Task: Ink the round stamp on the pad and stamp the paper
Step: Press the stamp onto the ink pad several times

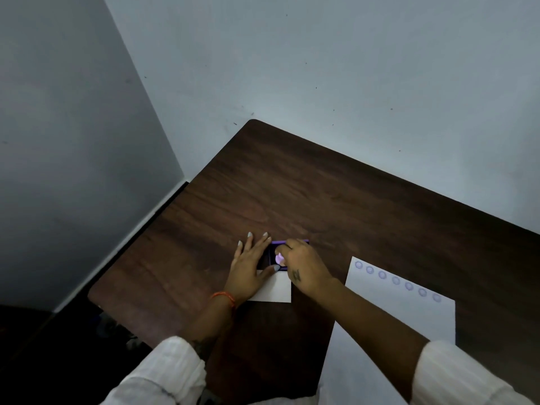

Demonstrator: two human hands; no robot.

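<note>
Head view: dark wood table (321, 200) in grey-walled corner; left hand (248, 268) fingers flat, right hand (304, 266) fingers pinching round stamp (280, 258).

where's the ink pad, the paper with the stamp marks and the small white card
ink pad (292, 241): head view, purple far edge.
paper (409, 311): head view, bare area below the row of marks.
white card (277, 287): head view, its exposed middle.

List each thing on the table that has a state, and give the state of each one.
ink pad: open, purple, mostly hidden by the hands.
round stamp: held over the pad, largely hidden.
right hand: closed on the stamp.
left hand: flat, fingers spread, beside the pad.
paper: flat, a row of seven round purple prints along its far edge.
small white card: flat, partly under the left hand.
</note>
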